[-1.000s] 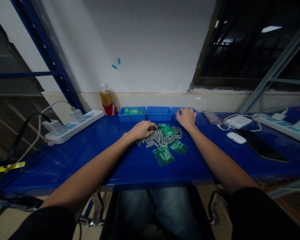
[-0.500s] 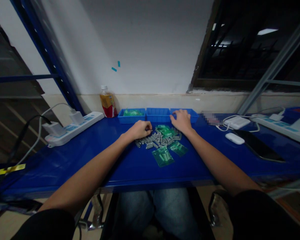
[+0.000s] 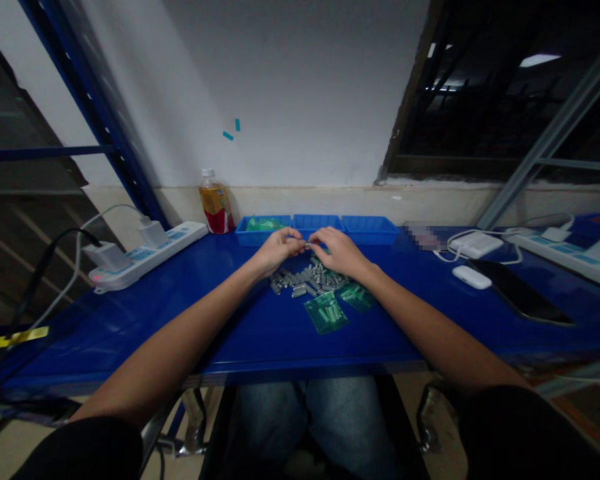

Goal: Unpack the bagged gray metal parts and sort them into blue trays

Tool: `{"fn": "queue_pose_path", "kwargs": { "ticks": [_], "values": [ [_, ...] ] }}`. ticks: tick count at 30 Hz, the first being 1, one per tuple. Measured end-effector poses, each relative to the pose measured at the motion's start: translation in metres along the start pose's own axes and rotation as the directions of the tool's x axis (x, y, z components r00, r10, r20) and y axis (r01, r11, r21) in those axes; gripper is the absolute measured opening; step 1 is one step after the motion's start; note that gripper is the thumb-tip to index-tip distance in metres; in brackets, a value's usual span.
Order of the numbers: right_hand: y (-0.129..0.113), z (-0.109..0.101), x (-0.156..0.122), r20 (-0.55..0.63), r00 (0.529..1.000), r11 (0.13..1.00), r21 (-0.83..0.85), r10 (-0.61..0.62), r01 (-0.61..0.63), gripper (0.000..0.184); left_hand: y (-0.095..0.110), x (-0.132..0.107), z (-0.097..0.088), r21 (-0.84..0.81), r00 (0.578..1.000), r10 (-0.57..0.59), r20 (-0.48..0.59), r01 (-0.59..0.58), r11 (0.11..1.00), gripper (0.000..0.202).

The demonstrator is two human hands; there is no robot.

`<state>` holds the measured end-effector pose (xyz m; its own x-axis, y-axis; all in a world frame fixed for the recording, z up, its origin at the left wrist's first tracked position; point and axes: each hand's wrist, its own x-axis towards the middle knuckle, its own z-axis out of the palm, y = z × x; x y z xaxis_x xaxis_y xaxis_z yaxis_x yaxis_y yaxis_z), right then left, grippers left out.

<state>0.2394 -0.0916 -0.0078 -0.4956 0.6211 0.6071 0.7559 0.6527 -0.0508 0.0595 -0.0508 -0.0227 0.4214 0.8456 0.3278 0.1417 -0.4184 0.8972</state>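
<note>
My left hand point(image 3: 280, 250) and my right hand point(image 3: 341, 252) meet fingertip to fingertip above the back of a heap of small grey metal cylinders point(image 3: 313, 280). Pinched between the fingertips is a small shiny metal piece point(image 3: 308, 245), mostly covered by the fingers. In front of the heap lies a green plastic bag point(image 3: 326, 313) with several cylinders inside. A second green bag point(image 3: 357, 298) lies to its right, partly behind my right wrist. Another green bag on the heap is largely hidden under my right hand.
Three joined blue trays stand by the wall: the left tray point(image 3: 240, 237) holds green bags. A drink bottle point(image 3: 216, 207) stands beside it. Power strips point(image 3: 150, 257) lie at both sides. On the right are a phone point(image 3: 523, 293), a white case point(image 3: 471, 277) and a white charger point(image 3: 475, 245).
My right hand has come from the right tray's front edge leftward to my left hand. The left hand has risen slightly, and both now meet at a small metal piece.
</note>
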Motion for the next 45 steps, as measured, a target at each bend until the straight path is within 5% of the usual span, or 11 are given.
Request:
{"fn": "queue_pose_path", "kwargs": {
  "ticks": [5,9,13,15,20,23,27,32,37,45],
  "values": [
    [0.025,-0.008,0.002,-0.136,0.962,0.954,-0.159,0.235,-0.255,0.022,-0.012,0.013,-0.005,0.484,0.993,0.037,0.111,-0.087,0.871,0.020],
    [0.064,-0.013,-0.005,-0.231,0.816,0.774,-0.261,0.530,-0.577,0.028,-0.016,0.024,-0.008,0.596,0.965,0.038,0.259,-0.190,0.780,0.019],
    [0.082,-0.012,-0.015,-0.215,0.722,0.660,-0.300,0.657,-0.689,0.030,-0.017,0.030,-0.002,0.641,0.933,0.055,0.356,-0.286,0.712,0.023],
    [0.077,-0.011,-0.016,-0.207,0.740,0.681,-0.292,0.641,-0.672,0.031,-0.017,0.030,0.001,0.659,0.927,0.060,0.371,-0.307,0.687,0.020],
    [0.043,-0.004,-0.010,-0.119,0.881,0.853,-0.220,0.458,-0.473,0.026,-0.016,0.030,0.003,0.679,0.921,0.062,0.385,-0.328,0.657,0.023],
    [0.028,0.001,-0.005,-0.055,0.928,0.911,-0.174,0.369,-0.373,0.022,-0.013,0.032,0.003,0.666,0.906,0.061,0.419,-0.352,0.657,0.031],
    [0.024,0.006,-0.005,0.003,0.938,0.927,-0.152,0.346,-0.342,0.020,-0.012,0.034,0.004,0.662,0.914,0.066,0.401,-0.339,0.668,0.022],
    [0.026,0.004,-0.008,0.017,0.948,0.945,-0.086,0.318,-0.315,0.017,-0.013,0.026,-0.003,0.644,0.968,0.056,0.243,-0.204,0.737,0.019],
    [0.014,0.000,-0.006,0.006,0.997,0.996,0.033,0.083,-0.083,0.018,-0.002,0.011,-0.006,0.528,0.995,0.028,0.099,-0.076,0.846,0.038],
    [0.003,0.001,-0.003,-0.033,0.999,0.991,0.131,-0.007,0.011,0.009,0.009,0.006,-0.002,0.267,0.987,0.022,0.160,-0.065,0.962,0.034]
  ]
}}
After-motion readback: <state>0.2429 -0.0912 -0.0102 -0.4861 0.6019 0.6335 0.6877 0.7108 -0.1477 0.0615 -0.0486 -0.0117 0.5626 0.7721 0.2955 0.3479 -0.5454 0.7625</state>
